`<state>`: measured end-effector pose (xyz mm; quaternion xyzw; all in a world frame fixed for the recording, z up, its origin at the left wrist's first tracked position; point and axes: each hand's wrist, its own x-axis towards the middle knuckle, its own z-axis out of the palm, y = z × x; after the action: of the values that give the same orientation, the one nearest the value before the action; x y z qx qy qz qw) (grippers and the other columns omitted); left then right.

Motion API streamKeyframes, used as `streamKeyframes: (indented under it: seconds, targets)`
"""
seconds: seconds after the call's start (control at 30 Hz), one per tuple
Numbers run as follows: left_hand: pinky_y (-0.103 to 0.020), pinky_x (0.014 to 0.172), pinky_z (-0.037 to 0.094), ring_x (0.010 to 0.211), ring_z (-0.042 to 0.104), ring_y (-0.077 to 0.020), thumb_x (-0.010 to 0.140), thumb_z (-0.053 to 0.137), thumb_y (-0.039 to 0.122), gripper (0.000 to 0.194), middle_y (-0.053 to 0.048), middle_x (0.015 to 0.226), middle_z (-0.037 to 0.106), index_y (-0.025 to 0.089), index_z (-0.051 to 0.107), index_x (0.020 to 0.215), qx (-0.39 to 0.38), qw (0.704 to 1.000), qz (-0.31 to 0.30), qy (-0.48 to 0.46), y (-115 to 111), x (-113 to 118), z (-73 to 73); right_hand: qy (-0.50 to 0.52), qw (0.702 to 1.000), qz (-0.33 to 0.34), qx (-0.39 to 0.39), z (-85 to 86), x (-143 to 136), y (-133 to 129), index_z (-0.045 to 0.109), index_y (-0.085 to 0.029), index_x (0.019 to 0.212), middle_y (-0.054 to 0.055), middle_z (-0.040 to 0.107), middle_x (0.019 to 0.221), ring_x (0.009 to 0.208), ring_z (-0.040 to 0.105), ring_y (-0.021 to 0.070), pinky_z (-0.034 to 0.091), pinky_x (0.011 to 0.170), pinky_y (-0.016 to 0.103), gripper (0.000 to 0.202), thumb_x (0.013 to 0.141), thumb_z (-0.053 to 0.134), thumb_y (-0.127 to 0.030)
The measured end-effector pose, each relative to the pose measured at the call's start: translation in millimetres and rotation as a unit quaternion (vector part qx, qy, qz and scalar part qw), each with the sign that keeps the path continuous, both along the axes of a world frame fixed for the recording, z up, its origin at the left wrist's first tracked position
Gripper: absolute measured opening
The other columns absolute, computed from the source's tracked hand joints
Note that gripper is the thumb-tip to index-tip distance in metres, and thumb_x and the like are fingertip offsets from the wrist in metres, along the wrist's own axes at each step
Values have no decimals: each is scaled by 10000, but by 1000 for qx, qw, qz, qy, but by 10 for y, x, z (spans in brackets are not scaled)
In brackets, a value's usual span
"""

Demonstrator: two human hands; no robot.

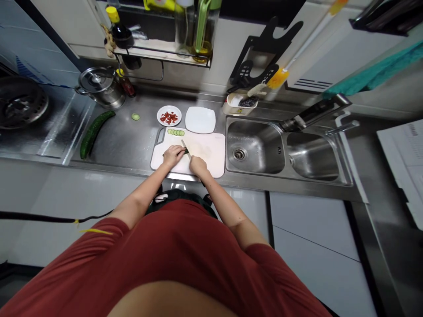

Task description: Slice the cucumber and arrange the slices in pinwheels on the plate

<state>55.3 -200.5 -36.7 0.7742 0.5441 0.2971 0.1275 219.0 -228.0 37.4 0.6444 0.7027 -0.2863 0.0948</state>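
Note:
On the white cutting board (211, 154), my left hand (173, 156) is closed over a dark green cucumber piece (187, 151), most of it hidden under the fingers. My right hand (198, 166) grips a kitchen knife (185, 146) by its handle. Its blade points away from me and sits right beside the cucumber piece; whether it touches cannot be made out. Several pale cucumber slices (176, 132) lie in a row along the board's far edge. Behind the board are a white plate of chopped red pieces (169, 117) and a bare white square plate (200, 119).
A long whole cucumber (94, 134) and a cut cucumber end (135, 116) lie on the steel counter to the left. Farther back stand a lidded pot (101, 88) and a sauce bottle (126, 83). A double sink (254, 165) adjoins the board's right side.

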Motion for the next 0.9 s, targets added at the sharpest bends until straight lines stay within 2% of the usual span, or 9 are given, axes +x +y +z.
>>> streamKeyframes:
  seconds: [0.13,0.5,0.7,0.9]
  targets:
    - [-356,859,473,971,601,-206,927,494,352,257,-61,1029,699,246,708,1021,-5,1000,1,-3,-6,6,18,-10,1000,-6,-2,12,-5,-25,597,-144,1146,162,665,1121,1047,636,243,477,832,307,302,906,415,-135]
    - [-332,873,475,974,612,-184,918,524,333,217,-42,1025,705,249,707,999,-8,1000,6,-17,-20,18,43,-29,999,-6,-12,-20,162,-346,582,-145,1144,166,668,1095,1020,647,243,480,816,315,282,955,379,-194]
    - [-338,861,483,972,616,-189,915,528,344,218,-42,1019,706,254,712,992,-16,1000,11,-16,-15,27,73,-30,999,-8,-7,-25,126,-289,576,-147,1140,164,669,1083,1017,647,239,478,815,311,276,966,371,-206]
    - [-321,861,480,967,611,-176,912,537,326,201,-27,1023,706,258,709,992,-13,1000,13,-20,-17,26,69,-17,1000,-16,6,-62,3,-101,566,-146,1150,155,668,1095,1024,646,237,475,821,308,270,949,387,-174]
